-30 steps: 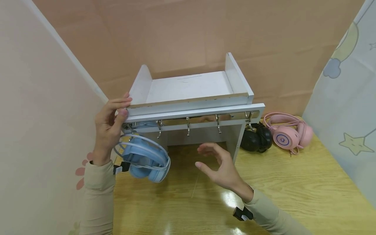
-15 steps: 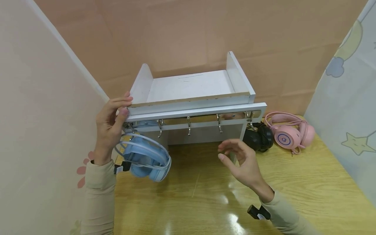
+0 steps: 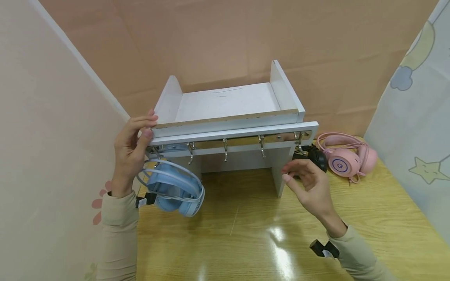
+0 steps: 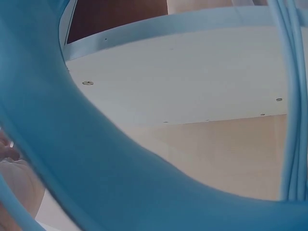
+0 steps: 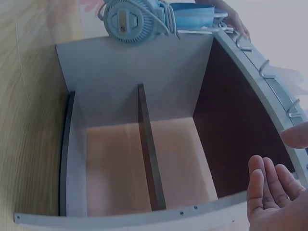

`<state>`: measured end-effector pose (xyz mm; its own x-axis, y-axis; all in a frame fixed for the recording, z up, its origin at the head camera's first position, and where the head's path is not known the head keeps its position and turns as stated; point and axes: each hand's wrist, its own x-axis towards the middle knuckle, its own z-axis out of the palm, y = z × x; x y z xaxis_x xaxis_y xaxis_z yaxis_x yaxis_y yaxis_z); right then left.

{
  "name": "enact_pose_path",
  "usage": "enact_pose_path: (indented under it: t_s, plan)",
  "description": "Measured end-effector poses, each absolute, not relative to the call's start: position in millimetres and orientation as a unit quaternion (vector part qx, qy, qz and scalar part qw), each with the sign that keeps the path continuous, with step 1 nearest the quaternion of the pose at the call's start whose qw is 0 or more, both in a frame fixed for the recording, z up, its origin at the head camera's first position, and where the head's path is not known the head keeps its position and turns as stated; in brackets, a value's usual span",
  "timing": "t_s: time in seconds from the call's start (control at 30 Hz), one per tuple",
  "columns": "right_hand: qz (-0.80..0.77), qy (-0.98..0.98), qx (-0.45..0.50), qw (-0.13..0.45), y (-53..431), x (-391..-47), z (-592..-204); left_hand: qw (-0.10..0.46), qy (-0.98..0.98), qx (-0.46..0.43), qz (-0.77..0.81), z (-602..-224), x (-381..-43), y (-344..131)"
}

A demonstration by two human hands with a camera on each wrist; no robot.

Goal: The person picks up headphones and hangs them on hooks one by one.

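Note:
My left hand (image 3: 131, 150) grips the left front corner of a white shelf unit (image 3: 225, 102), thumb in front and fingers on the side panel. Below it, light blue headphones (image 3: 174, 183) hang from the leftmost metal hook; their blue band (image 4: 91, 139) crosses the left wrist view. My right hand (image 3: 311, 187) holds nothing, its fingers loosely bent, in front of the unit's right side panel. Behind that hand, black headphones (image 3: 318, 158) lie on the table, partly hidden by it. Pink headphones (image 3: 346, 158) rest beside them.
Several metal hooks (image 3: 225, 150) stick out from the rail on the unit's front edge. Underneath stands the wooden table (image 3: 246, 249). A patterned wall sheet (image 3: 418, 117) borders the right side, a pale one (image 3: 63, 128) the left.
My right hand has moved right, from under the shelf to in front of the black headphones. My left hand and the hanging blue headphones have stayed in place.

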<state>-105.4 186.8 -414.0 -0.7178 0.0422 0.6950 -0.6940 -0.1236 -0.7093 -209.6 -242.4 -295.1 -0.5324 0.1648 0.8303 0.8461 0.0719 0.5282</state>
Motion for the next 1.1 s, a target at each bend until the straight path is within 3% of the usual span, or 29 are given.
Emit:
enact_pose_path:
  t_s: [0.67, 1.1]
  plan:
    - [0.674, -0.631, 0.239, 0.301, 219, -122, -406, 0.316, -0.674, -0.373, -0.553, -294, -209, -243]
    - [0.674, -0.663, 0.183, 0.269, 243, -140, -404, 0.313, -0.676, -0.384, -0.545, -291, -206, -240]
